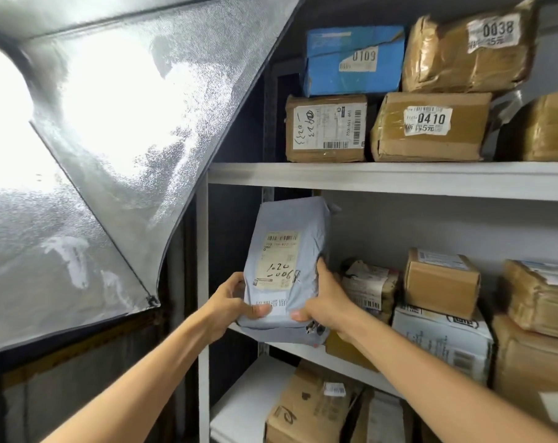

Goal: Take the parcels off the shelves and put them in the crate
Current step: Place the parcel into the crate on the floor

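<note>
I have both hands on the tall grey plastic-wrapped parcel (287,270), held upright at the left end of the lower white metal shelf (306,351). My left hand (229,302) cups its lower left edge, thumb across the front. My right hand (325,302) clamps the right edge, and its fingers (320,266) wrap round the side. So both sets of fingers are closed on the parcel. Gripping it low from both sides seems sensible, since the soft wrap could sag or slip in one hand. I cannot tell whether its base rests on the shelf lip or hangs just in front of it.

Its cream label carries a barcode and handwritten digits that I read roughly as "1020" over "0068", though I am unsure of them. On the upper shelf board (399,179) sits a brown carton with a white shipping label (327,127) printed "159 159-K02", with a hand scrawl I cannot make out. Just beside it is a brown taped carton (431,126) stickered "0410" and "5元". Stacked on those are a blue cardboard box (354,59) marked "0109" and a crumpled brown taped parcel (463,49) marked "0038".

The crate is out of view, so I judge this parcel is mid-removal, and many remain on the shelves.
</note>
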